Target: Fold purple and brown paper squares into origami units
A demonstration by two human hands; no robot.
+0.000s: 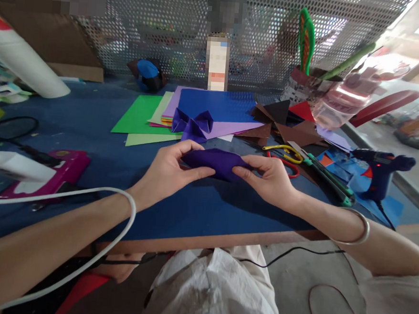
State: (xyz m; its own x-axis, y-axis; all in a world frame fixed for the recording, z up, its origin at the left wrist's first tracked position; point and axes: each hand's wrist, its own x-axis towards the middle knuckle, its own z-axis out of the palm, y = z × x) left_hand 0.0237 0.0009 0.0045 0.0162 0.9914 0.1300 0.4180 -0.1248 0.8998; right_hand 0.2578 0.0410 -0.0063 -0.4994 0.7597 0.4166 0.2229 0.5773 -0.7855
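A folded piece of dark purple paper [218,163] is held just above the blue tabletop, near the front edge. My left hand [169,171] pinches its left end between thumb and fingers. At the other end, my right hand [269,178] grips it the same way. Right behind the held piece lies a purple folded-paper shape [193,125] with several raised pointed parts. It rests partly on a stack of coloured paper topped by a blue sheet [216,105].
To the right lie yellow-handled scissors [288,153], a green utility knife [332,180], paper scraps [297,129] and a glue gun [379,171] with a red light. A pink bottle [342,101] stands behind. A white cable [132,214] crosses over my left forearm; a magenta power strip [69,164] lies left.
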